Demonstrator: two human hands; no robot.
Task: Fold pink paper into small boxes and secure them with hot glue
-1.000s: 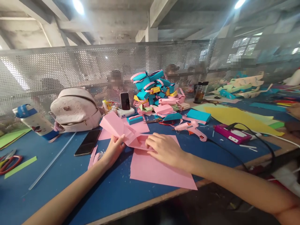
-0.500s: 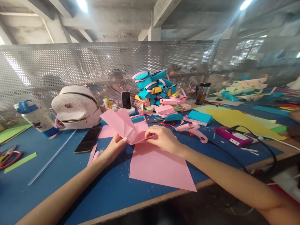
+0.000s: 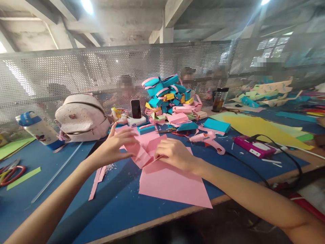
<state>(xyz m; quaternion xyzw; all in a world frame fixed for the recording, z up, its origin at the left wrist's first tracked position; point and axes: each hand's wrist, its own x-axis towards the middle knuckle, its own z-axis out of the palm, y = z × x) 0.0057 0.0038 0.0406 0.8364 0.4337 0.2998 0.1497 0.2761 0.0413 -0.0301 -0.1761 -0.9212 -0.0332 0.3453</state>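
A folded piece of pink paper (image 3: 141,155) with creases and raised flaps is gripped at its right edge by my right hand (image 3: 171,152), whose fingers are pinched together. My left hand (image 3: 114,145) is open beside the paper's left side, fingers spread and thumb pointing toward it; whether the thumb touches the paper I cannot tell. Beneath my right hand, a flat pink sheet (image 3: 175,186) lies on the blue table (image 3: 109,217), one corner at the front edge. More pink paper shows behind the folded piece.
Behind stands a pile of blue, pink and yellow paper boxes (image 3: 172,101). A pink glue gun (image 3: 208,139) and purple power strip (image 3: 254,146) lie right. To the left are a white backpack (image 3: 81,118), a bottle (image 3: 40,130), scissors (image 3: 12,173) and pink strips (image 3: 98,183).
My left hand has let go of the folded pink paper, spread its fingers and moved left and up. The paper sits lower, still pinched in my right hand.
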